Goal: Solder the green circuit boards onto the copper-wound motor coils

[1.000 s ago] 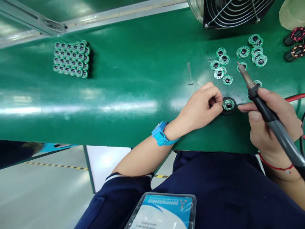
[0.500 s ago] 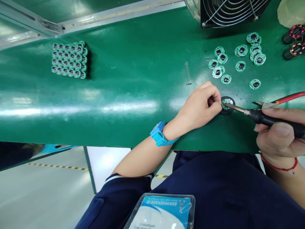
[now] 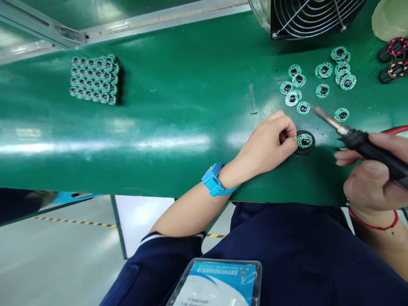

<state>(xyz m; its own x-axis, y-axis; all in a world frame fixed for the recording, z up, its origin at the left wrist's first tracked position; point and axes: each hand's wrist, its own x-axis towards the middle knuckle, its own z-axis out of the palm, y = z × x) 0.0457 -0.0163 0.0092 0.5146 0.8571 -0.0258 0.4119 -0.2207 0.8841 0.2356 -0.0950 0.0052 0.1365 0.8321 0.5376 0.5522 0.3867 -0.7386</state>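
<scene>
Left hand (image 3: 266, 142) rests on the desk (image 3: 159, 106), fingers (image 3: 288, 142) curled tight, tips pinched against the left edge of a round green circuit board (image 3: 305, 141). Board sits in a black rubber holder (image 3: 302, 151) near the desk's front edge. Right hand (image 3: 372, 182) grips a soldering iron (image 3: 363, 146) pen-style, fingers nearly closed around the black handle. Iron tip hangs up and right of the board, no contact, over the desk just beside the loose boards (image 3: 321, 90). Step in hand looks like iron work on the held board, with the tip off it. Next move calls for steady left-hand pressure so the board can't shift, and the tip set squarely on a pad. Joint detail too small to read. Blue ESD wrist strap (image 3: 213, 180) on left wrist, red lead (image 3: 397, 129) past the iron.
</scene>
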